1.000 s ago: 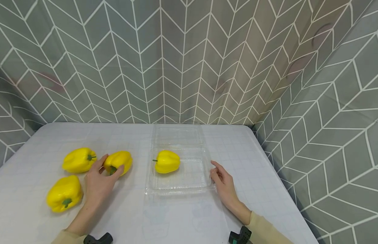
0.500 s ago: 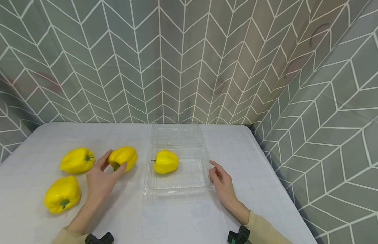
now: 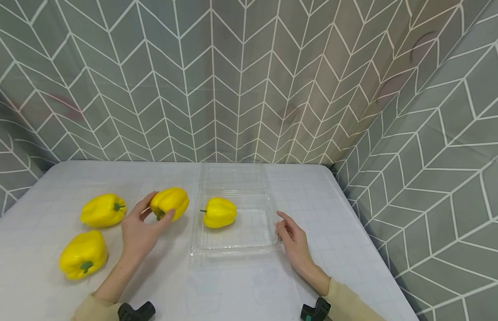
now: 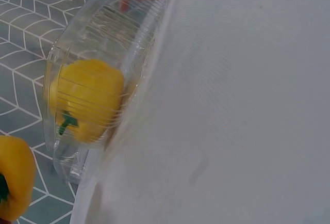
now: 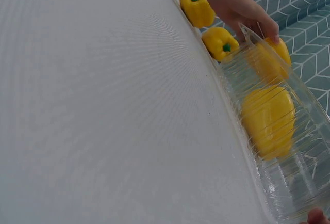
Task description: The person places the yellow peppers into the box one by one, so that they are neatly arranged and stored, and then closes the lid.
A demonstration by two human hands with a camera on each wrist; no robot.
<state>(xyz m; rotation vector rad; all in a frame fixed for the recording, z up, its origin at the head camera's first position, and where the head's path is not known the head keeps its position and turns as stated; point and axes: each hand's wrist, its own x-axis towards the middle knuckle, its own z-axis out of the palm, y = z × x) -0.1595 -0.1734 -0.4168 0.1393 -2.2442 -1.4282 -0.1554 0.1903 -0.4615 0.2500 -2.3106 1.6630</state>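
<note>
My left hand (image 3: 142, 232) grips a yellow bell pepper (image 3: 172, 203) between thumb and fingers, a little above the table and left of the container. An open clear plastic clamshell container (image 3: 249, 240) lies with its lid toward the back. Inside its left part rests another yellow bell pepper (image 3: 219, 213), stem pointing left. My right hand (image 3: 297, 245) holds the container's right edge with curled fingers; just a fingertip (image 5: 317, 216) shows in the right wrist view. In the left wrist view, the held pepper (image 4: 15, 177) is partly cut off at the left side.
Two more yellow bell peppers, one farther back (image 3: 103, 210) and one nearer (image 3: 84, 255), lie on the white table (image 3: 233, 290) to the left. A grey patterned curtain (image 3: 233, 89) hangs behind the table and along its sides.
My left hand has lifted the bell pepper and carried it to the right, closer to the container. My right hand and the container have stayed in place.
</note>
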